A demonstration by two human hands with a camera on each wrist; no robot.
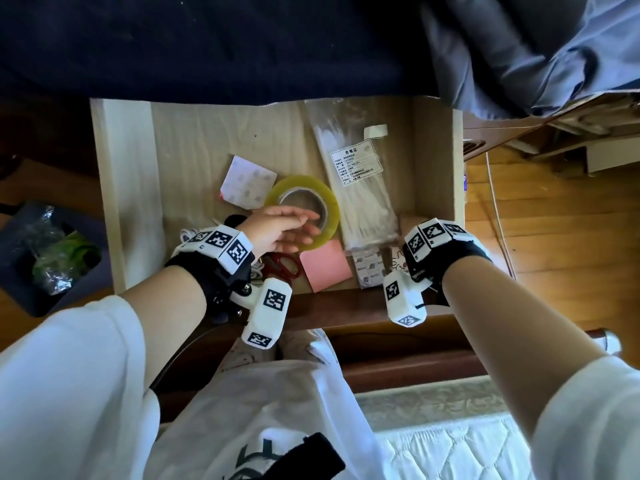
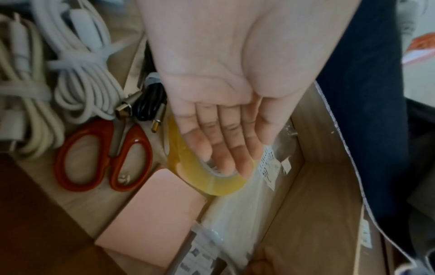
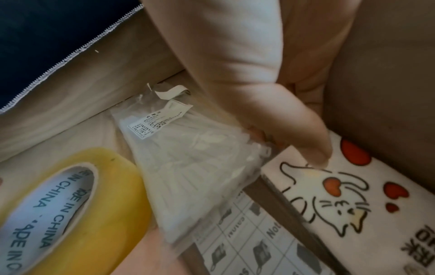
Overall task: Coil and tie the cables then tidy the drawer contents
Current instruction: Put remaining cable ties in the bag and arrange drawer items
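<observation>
The tied cables (image 2: 77, 78) lie in the drawer's (image 1: 131, 188) near left corner. The left hand (image 1: 277, 230) hovers flat, fingers straight, over the tape roll (image 1: 304, 206), holding nothing. The right hand (image 3: 282, 121) pinches the zip-tie bag's (image 1: 360, 188) near end; the slick plastic could slip free.

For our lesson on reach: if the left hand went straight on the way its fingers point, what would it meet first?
Probably the tape roll: the left hand has straight fingers over its ring already. Beyond lies the bag of cable ties; depth is unclear.
</observation>
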